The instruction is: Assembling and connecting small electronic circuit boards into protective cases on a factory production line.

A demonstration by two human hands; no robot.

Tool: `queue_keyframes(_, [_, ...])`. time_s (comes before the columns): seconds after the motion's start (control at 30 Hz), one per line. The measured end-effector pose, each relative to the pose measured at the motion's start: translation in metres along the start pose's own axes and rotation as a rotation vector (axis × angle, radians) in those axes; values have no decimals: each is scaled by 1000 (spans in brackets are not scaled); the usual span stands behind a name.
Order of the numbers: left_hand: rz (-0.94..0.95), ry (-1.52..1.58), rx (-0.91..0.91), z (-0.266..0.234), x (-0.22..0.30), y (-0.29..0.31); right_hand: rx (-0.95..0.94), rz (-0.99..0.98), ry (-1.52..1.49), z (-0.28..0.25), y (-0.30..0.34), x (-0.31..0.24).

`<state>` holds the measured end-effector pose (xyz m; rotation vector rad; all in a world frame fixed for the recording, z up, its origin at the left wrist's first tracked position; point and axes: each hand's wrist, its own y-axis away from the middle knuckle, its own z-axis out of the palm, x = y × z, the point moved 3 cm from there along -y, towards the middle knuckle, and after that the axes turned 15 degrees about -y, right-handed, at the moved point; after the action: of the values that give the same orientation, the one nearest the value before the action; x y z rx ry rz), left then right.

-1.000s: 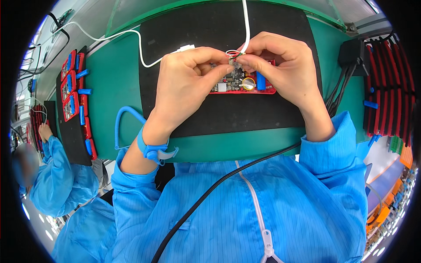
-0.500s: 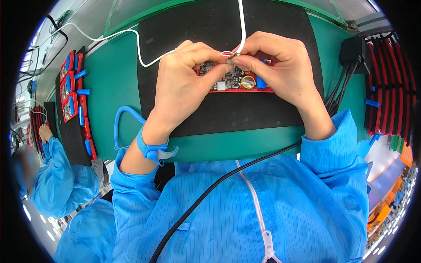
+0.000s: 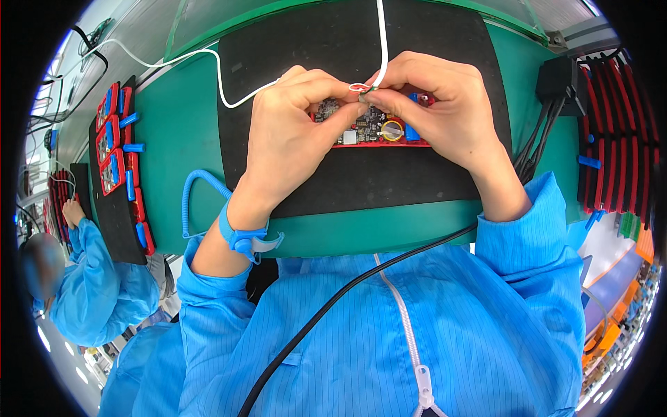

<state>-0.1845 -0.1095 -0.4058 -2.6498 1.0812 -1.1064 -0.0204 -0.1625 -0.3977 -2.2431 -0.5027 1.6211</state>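
A white cable (image 3: 383, 42) comes down from the far edge to my fingertips, where its thin coloured wires (image 3: 359, 87) fan out. My right hand (image 3: 445, 104) pinches the wires close to the cable's white jacket. Opposite it, my left hand (image 3: 295, 128) pinches the wire ends, its thumb and forefinger almost touching the right ones. Directly below both hands lies a circuit board (image 3: 351, 126) in a red frame, with a round yellow-rimmed part (image 3: 392, 130) and a blue part beside it. My hands cover much of the board. A blue wrist strap (image 3: 243, 240) circles my left wrist.
A black mat (image 3: 389, 181) covers the middle of the green bench (image 3: 333, 233). Red-framed boards (image 3: 111, 156) stand on the left, and a rack of red and black strips (image 3: 618, 139) at right, beside a black box (image 3: 561, 85). A co-worker's sleeve (image 3: 97, 278) shows far left.
Both hands keep their pinch on the wires, with only a slight shift of the fingers. The view has moved a little; nothing is let go.
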Motion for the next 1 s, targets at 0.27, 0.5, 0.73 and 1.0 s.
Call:
queue_keyframes(0.27, [4,-5,0,0,0,0,-2,-39,33,0,0,0])
queue_keyframes(0.5, [24,-29,8,-1,1,0,26,-118,30,1,-1,0])
queue_keyframes(0.73, [22,-33,-5,-2,1,0,-15,-133,25,0,-3,-1])
queue_keyframes(1.0, [11,-14,-10,-1,1,0,-11,-141,14,-1,-3,1])
